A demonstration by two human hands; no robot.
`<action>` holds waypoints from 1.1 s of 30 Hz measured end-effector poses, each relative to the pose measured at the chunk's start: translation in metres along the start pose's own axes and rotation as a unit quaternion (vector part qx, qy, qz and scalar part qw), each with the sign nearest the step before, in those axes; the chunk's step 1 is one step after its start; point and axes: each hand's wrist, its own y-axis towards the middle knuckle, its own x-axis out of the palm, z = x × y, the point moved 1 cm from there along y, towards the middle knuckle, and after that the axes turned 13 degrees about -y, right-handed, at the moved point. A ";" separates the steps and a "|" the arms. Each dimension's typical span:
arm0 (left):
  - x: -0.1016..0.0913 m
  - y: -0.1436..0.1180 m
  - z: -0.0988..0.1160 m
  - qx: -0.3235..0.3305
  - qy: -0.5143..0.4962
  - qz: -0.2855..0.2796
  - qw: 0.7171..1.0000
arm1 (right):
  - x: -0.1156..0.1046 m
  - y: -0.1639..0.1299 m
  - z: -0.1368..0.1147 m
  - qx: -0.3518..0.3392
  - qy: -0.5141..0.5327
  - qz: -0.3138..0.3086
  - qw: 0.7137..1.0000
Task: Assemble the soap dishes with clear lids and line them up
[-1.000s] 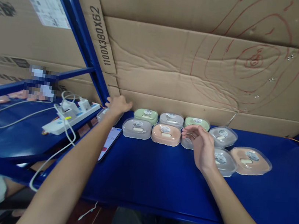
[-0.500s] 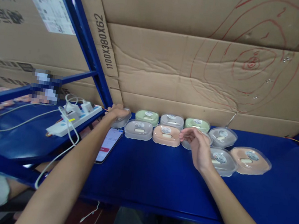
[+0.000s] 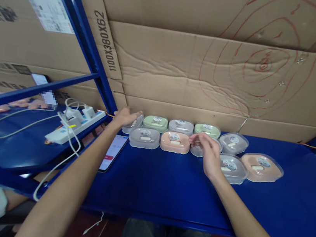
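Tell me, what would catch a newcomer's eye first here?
Two rows of pastel lidded boxes, like the peach box, sit at the back of the blue shelf. The left hand rests on the leftmost grey box; the right hand hovers mid-row. Behind, red-scribbled cardboard.

Tabletop (image 3: 166, 186): deep blue, same blue as the shelf frame (image 3: 79, 25). Lidded boxes, far row: grey box (image 3: 132, 123) by the left hand (image 3: 125, 116), pale green box (image 3: 155, 123), second grey box (image 3: 180, 126), second green box (image 3: 207, 130). Near row: third grey box (image 3: 144, 137), peach box (image 3: 175, 142); right side, second peach box (image 3: 261, 168). All have clear lids with a round white label. Cardboard wall (image 3: 183, 67): brown, red scribbled rings. Power strip (image 3: 68, 125): white.
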 end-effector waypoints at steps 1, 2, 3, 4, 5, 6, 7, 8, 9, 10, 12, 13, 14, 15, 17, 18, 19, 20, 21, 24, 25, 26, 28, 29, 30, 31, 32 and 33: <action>0.002 -0.009 0.002 0.015 0.008 -0.001 1.000 | -0.001 -0.001 -0.001 -0.032 -0.056 0.010 0.998; 0.006 -0.020 0.004 0.034 0.016 -0.003 0.999 | -0.003 -0.001 -0.002 -0.068 -0.116 0.020 0.991; 0.010 -0.031 0.006 0.054 0.024 -0.010 0.998 | -0.004 -0.002 -0.003 -0.103 -0.173 0.025 0.979; 0.016 -0.043 0.008 0.070 0.030 -0.020 0.997 | -0.004 -0.002 -0.004 -0.134 -0.224 0.025 0.965; 0.022 -0.054 0.010 0.087 0.039 -0.035 0.995 | -0.005 -0.002 -0.003 -0.157 -0.270 0.018 0.950; 0.029 -0.065 0.012 0.098 0.057 -0.058 0.992 | -0.006 -0.001 -0.002 -0.169 -0.310 0.007 0.935; 0.034 -0.074 0.014 0.100 0.074 -0.077 0.989 | -0.007 0.000 0.000 -0.172 -0.347 -0.006 0.922; 0.038 -0.081 0.016 0.100 0.089 -0.087 0.987 | -0.009 0.002 0.002 -0.167 -0.381 -0.021 0.909; 0.041 -0.086 0.018 0.097 0.102 -0.094 0.986 | -0.013 0.004 0.004 -0.160 -0.412 -0.034 0.897; 0.042 -0.089 0.019 0.095 0.108 -0.093 0.985 | -0.019 0.005 0.006 -0.152 -0.437 -0.044 0.885; 0.040 -0.092 0.019 0.108 0.113 -0.076 0.985 | -0.039 0.005 0.009 -0.144 -0.476 -0.055 0.866; 0.038 -0.093 0.018 0.119 0.114 -0.065 0.984 | -0.052 0.002 0.010 -0.143 -0.496 -0.056 0.855; 0.036 -0.092 0.017 0.132 0.115 -0.055 0.983 | -0.066 -0.002 0.011 -0.140 -0.518 -0.055 0.842; 0.035 -0.092 0.015 0.144 0.116 -0.048 0.982 | -0.082 -0.008 0.013 -0.135 -0.546 -0.057 0.825; 0.036 -0.090 0.011 0.154 0.124 -0.052 0.979 | -0.110 -0.023 0.019 -0.117 -0.609 -0.064 0.782; 0.037 -0.090 0.010 0.153 0.127 -0.059 0.978 | -0.122 -0.030 0.024 -0.104 -0.637 -0.073 0.760; 0.040 -0.090 0.009 0.151 0.131 -0.063 0.978 | -0.132 -0.037 0.029 -0.093 -0.659 -0.084 0.741; 0.042 -0.090 0.010 0.149 0.133 -0.064 0.978 | -0.139 -0.042 0.034 -0.085 -0.677 -0.095 0.725; 0.045 -0.091 0.011 0.148 0.133 -0.063 0.978 | -0.144 -0.046 0.038 -0.081 -0.691 -0.101 0.711; 0.053 -0.093 0.018 0.148 0.128 -0.056 0.979 | -0.150 -0.047 0.049 -0.086 -0.722 -0.091 0.681; 0.055 -0.095 0.020 0.146 0.128 -0.048 0.980 | -0.151 -0.045 0.050 -0.090 -0.728 -0.085 0.674; 0.057 -0.096 0.022 0.143 0.129 -0.040 0.981 | -0.152 -0.043 0.052 -0.094 -0.732 -0.081 0.670; 0.061 -0.099 0.027 0.139 0.133 -0.022 0.981 | -0.156 -0.041 0.053 -0.107 -0.737 -0.076 0.663; 0.063 -0.101 0.029 0.140 0.135 -0.016 0.981 | -0.158 -0.042 0.053 -0.114 -0.738 -0.074 0.661; 0.066 -0.103 0.032 0.144 0.136 -0.010 0.980 | -0.160 -0.043 0.054 -0.121 -0.739 -0.070 0.659; 0.069 -0.105 0.035 0.150 0.135 -0.005 0.979 | -0.163 -0.044 0.054 -0.128 -0.740 -0.066 0.657; 0.072 -0.107 0.039 0.156 0.133 0.001 0.979 | -0.166 -0.045 0.055 -0.134 -0.741 -0.062 0.655; 0.076 -0.109 0.044 0.161 0.130 0.007 0.978 | -0.169 -0.047 0.056 -0.138 -0.742 -0.058 0.654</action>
